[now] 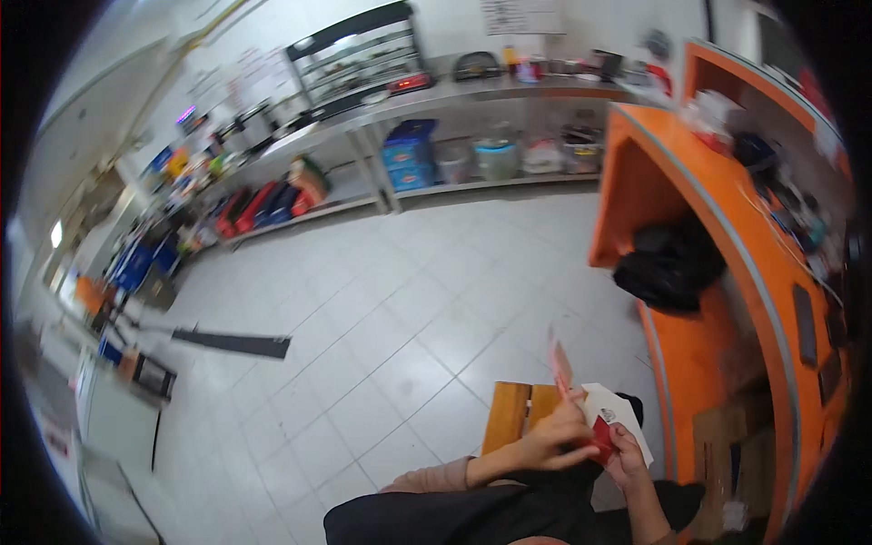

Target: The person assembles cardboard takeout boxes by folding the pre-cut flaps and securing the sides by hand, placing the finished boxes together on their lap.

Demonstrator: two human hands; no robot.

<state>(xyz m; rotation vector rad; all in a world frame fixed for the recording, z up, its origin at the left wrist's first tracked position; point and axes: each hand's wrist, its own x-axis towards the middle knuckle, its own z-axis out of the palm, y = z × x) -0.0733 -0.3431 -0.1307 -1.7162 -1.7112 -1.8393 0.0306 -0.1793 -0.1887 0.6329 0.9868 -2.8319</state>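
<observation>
Fingers [581,420] of left hand [556,434] pinch red-white carton [607,416] (partly folded); right hand [629,452] grips its lower edge

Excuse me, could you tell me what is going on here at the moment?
A seated person holds a small red and white carton in both hands over their lap. The left hand pinches its raised flap, the right hand supports it from below. A wooden stool stands just ahead on the tiled floor, beside an orange counter.

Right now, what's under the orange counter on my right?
A black bag sits in the opening under the orange counter, with brown cardboard boxes nearer me. Anything deeper inside is hidden by the countertop.
</observation>
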